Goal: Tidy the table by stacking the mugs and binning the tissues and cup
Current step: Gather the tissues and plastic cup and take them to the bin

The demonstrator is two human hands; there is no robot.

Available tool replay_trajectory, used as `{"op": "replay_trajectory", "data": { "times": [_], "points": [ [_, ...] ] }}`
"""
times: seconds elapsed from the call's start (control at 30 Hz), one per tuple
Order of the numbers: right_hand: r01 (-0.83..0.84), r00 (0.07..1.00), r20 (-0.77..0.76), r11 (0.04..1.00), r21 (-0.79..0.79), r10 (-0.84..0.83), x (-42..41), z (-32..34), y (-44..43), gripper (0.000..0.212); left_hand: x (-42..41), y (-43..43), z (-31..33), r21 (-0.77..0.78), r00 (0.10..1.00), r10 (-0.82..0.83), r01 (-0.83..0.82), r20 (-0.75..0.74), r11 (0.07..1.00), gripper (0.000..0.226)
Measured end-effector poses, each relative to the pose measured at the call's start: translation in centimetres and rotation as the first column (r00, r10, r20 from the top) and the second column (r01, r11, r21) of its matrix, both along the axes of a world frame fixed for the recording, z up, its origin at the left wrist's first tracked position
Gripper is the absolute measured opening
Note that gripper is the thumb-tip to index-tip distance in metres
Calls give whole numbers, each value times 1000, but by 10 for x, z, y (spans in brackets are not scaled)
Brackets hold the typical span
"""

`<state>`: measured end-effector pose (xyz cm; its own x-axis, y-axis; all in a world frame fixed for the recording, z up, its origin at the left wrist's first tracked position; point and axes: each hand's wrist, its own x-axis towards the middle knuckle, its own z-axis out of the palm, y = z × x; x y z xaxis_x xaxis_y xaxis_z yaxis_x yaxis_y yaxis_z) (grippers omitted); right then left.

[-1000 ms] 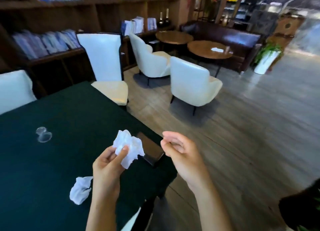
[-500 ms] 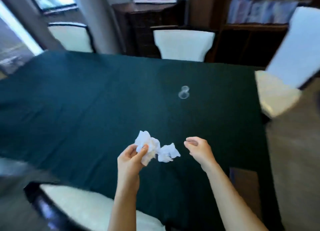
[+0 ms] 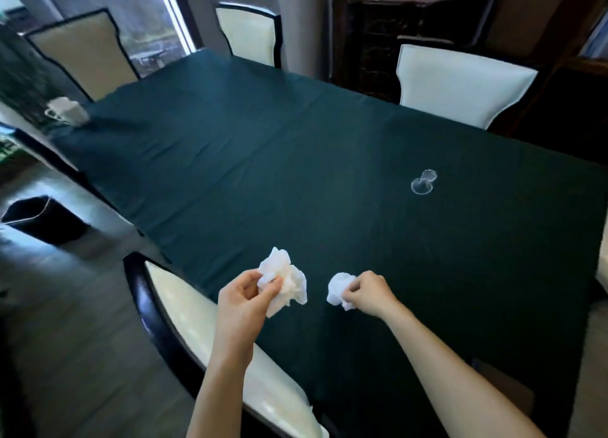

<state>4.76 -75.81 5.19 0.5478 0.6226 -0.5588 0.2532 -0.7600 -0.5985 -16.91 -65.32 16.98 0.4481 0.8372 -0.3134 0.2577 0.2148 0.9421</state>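
Two crumpled tissues over the near edge of the green-clothed table (image 3: 296, 161): the larger tissue (image 3: 285, 280) pinched by the left hand (image 3: 245, 301), the smaller tissue (image 3: 339, 292) pinched by the right hand (image 3: 368, 293); clear plastic cup (image 3: 423, 182) lay beyond, white mugs (image 3: 65, 110) at far-left corner, black bin (image 3: 36, 218) on floor.

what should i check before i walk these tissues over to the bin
1. Left hand grips the larger tissue: ok.
2. Right hand pinches the smaller tissue: ok.
3. No tissue lying loose on the green table: ok.
4. Black bin in sight on the floor, far left: ok.
5. Bin open, with room: cannot tell.
6. Clear plastic cup binned: not ok, it lies on its side on the table.
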Motion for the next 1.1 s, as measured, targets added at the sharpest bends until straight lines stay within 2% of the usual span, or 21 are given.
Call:
{"op": "replay_trajectory", "data": {
  "times": [0.03,0.1,0.13,0.2,0.27,0.3,0.4,0.5,0.6,0.7,0.8,0.9,1.0,1.1],
  "points": [
    [-141,988,-71,990,-12,139,-5,19,-1,20,-1,3,2,18,1000,-12,12,1,1000,9],
    [-374,889,-262,925,60,376,-15,59,-6,13,0,8,2,41,999,-37,37,-3,999,9],
    [-422,834,-321,894,152,448,-23,82,-9,12,0,9,2,48,998,-59,59,-7,997,9],
    [-339,781,-408,870,359,473,-37,120,-14,17,2,10,4,44,993,-116,115,11,992,10],
    [-156,811,-421,844,514,406,-46,139,-15,31,5,10,6,-27,980,-182,184,77,983,13],
    [-72,860,-386,827,557,335,-50,144,-14,34,6,9,8,-73,969,-218,228,120,971,15],
    [109,970,-239,791,602,48,-59,143,-9,35,11,6,12,-143,919,-343,373,195,917,23],
    [277,961,-178,709,648,-213,-64,133,-5,29,15,3,9,-166,893,-406,437,193,884,32],
    [318,913,-32,658,682,-408,-68,123,-2,27,23,-1,9,-199,866,-442,488,234,850,22],
    [286,898,44,658,696,-437,-58,118,-2,30,39,-5,9,-244,858,-439,501,266,830,20],
    [287,927,-18,678,677,-375,-30,120,-2,36,66,-6,10,-247,891,-384,440,244,863,18],
    [270,948,-61,689,672,-312,14,120,-1,26,105,-1,5,-240,931,-300,346,207,907,18],
    [335,942,-225,712,617,-248,69,113,1,18,142,7,2,-213,952,-256,289,169,933,14],
    [360,932,-170,783,507,-319,143,82,13,14,177,8,1,-210,957,-244,274,158,938,12]
  ]
}}
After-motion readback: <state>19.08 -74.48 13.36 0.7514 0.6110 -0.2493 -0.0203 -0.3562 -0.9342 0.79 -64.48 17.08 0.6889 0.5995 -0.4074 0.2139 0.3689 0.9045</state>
